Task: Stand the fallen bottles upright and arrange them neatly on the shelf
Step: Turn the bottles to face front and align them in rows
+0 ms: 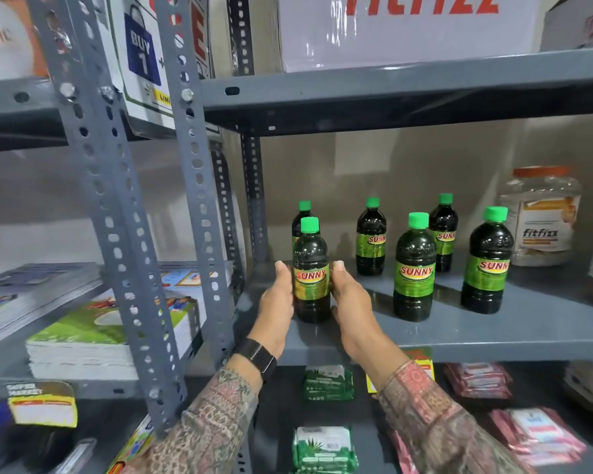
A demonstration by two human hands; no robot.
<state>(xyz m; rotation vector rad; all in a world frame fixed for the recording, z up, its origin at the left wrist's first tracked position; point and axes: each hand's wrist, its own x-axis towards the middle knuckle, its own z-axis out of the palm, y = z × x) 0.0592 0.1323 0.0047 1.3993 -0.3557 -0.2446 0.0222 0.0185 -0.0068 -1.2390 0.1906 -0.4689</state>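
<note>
Several dark bottles with green caps and "SUNNY" labels stand upright on the grey metal shelf. The front-left bottle stands near the shelf's front edge, and both of my hands press its sides. My left hand is on its left flank, my right hand on its right. Another bottle is partly hidden right behind it. Further right stand a back bottle, a front bottle, a second back bottle and a front-right bottle. No bottle lies on its side.
A clear "fitfizz" jar with an orange lid stands at the shelf's right. Slotted grey uprights rise close on the left, beside stacked books. Green packets and pink packets lie on the shelf below.
</note>
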